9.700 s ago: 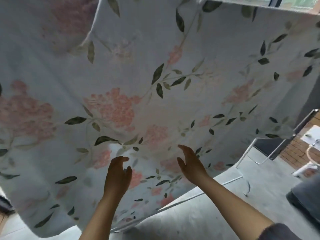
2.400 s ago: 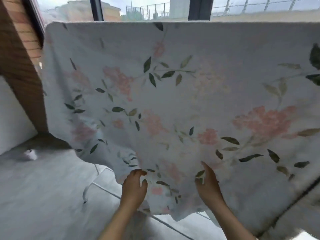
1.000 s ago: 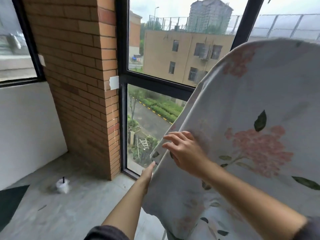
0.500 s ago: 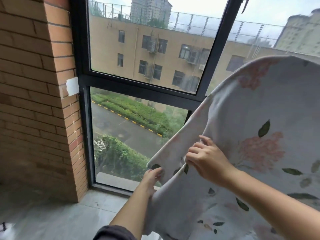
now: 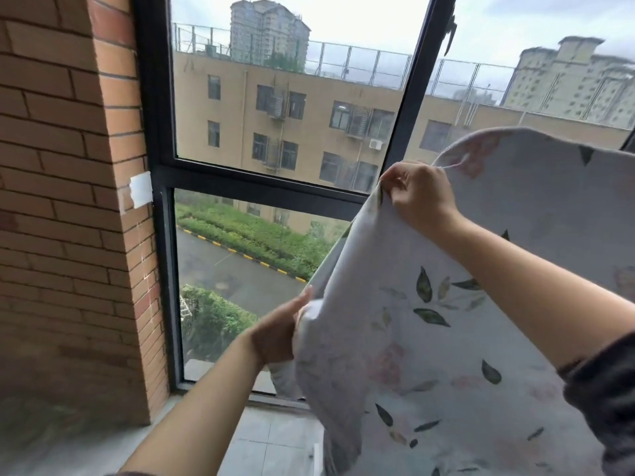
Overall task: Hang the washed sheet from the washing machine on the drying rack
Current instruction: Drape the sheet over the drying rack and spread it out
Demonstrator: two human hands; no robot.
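The white sheet (image 5: 446, 338) with pink flowers and dark green leaves fills the right half of the view, hanging in a curve from the upper right. My right hand (image 5: 417, 195) pinches its left edge high up, fingers curled over the hem. Lower down, my left hand (image 5: 278, 333) grips the same edge, partly hidden behind the cloth. A short white bar, possibly part of the drying rack (image 5: 315, 456), shows near the sheet's lower edge; the rest of the rack is hidden.
A tall black-framed window (image 5: 161, 235) stands straight ahead, close to the sheet's edge. A brick pillar (image 5: 68, 201) rises at the left, with a white patch (image 5: 141, 190) on it. Grey floor tiles (image 5: 275, 441) lie below.
My right hand has climbed up the sheet's edge and now pinches it higher. My left hand keeps hold lower down. The view has shifted right along the window.
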